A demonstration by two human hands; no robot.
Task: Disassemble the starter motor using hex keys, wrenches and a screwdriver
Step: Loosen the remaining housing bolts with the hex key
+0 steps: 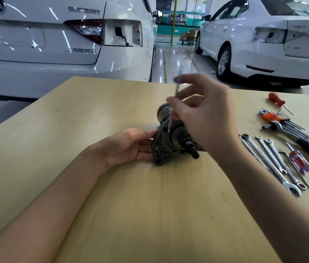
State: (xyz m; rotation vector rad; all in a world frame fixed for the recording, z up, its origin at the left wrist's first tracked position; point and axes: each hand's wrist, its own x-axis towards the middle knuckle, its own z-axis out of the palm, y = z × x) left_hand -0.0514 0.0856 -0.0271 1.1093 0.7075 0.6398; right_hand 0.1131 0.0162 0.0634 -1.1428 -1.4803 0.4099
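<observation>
My left hand (129,147) lies open against the side of the starter motor (172,137), steadying it. My right hand (205,112) pinches a thin hex key (171,118) that pokes down into the motor. I think I should keep the key straight and turn slowly. The motor sits between my hands, on the table (150,215).

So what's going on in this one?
A person is working on a starter motor lying on a wooden table. The left hand steadies its flange, fingers flat against it, while the right hand pinches a thin metal tool, blurred, angled into the housing. Wrenches and screwdrivers lie at the right.
</observation>
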